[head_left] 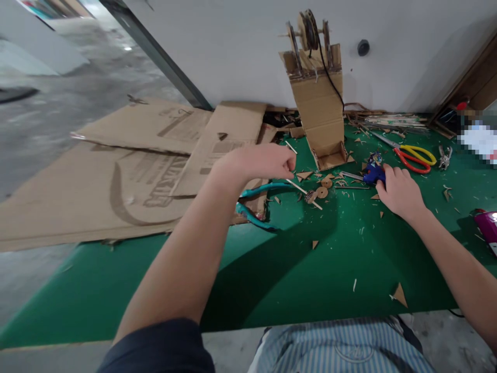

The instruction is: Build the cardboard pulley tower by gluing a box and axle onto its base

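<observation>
My left hand [274,161] is closed around a thin wooden stick [297,186], which slants down to the right. Near the stick's lower end sits a small bundle of cardboard discs [310,197]. Loose cardboard discs [322,192] lie right beside it. Over on the right, my right hand [402,192] has its fingers curled over a blue-handled tool [374,174] with slim metal blades pointing left; its exact kind is partly hidden. Below my left hand, pliers with teal handles [256,192] lie partly over the cardboard edge.
A cardboard stand [322,111] with a spool [308,30] on top leans by the wall. Cardboard sheets [147,176] cover the left side of the green table [163,290]. Red-and-yellow scissors [415,158], small pliers [444,157] and cardboard scraps [399,295] lie on the right.
</observation>
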Available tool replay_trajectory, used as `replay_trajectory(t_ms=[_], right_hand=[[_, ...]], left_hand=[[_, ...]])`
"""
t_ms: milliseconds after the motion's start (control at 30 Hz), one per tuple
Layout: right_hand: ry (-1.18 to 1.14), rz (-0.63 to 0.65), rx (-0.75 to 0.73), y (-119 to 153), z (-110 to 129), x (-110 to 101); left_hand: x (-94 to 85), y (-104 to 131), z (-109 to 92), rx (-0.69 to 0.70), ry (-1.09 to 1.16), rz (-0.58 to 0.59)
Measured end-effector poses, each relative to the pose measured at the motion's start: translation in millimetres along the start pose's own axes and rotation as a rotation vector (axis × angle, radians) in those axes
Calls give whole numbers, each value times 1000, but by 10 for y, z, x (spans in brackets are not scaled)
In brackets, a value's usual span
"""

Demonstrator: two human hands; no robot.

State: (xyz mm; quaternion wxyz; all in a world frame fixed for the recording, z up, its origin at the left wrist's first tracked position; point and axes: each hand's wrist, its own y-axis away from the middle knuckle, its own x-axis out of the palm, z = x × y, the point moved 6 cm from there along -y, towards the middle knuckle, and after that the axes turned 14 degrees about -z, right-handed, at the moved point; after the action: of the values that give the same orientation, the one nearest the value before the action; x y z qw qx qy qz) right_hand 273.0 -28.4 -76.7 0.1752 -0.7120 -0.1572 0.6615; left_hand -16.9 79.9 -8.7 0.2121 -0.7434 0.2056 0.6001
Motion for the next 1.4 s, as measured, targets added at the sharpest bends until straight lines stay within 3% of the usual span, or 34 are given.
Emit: replay_trajectory(t_ms=[33, 100, 200, 300, 433, 600, 733, 1000, 1400], right_hand=[[2, 4, -1, 1, 1, -1], [0, 6, -5, 2, 5, -7], [-5, 7, -2, 4, 2, -13], [-11, 6, -6, 7, 1, -15], [-13, 10, -9, 10, 2, -12], [-15, 12, -1, 8, 7, -22], [-5, 35, 5, 7, 13, -27], [0, 20, -5, 13, 22, -41], [11, 26, -13, 21, 24, -45]], left_hand=[[61, 48, -45, 7, -45, 117], [147, 96, -192, 60, -99, 230], [296, 103, -374, 100, -131, 335], [398, 71, -409, 99, -115, 360], [356, 21, -393, 168, 26, 281], [52, 14, -503, 286, 127, 62], [-126, 42, -582, 271, 146, -52], [-280, 52, -636, 274, 236, -335], [-341, 73, -630, 142, 309, -463]])
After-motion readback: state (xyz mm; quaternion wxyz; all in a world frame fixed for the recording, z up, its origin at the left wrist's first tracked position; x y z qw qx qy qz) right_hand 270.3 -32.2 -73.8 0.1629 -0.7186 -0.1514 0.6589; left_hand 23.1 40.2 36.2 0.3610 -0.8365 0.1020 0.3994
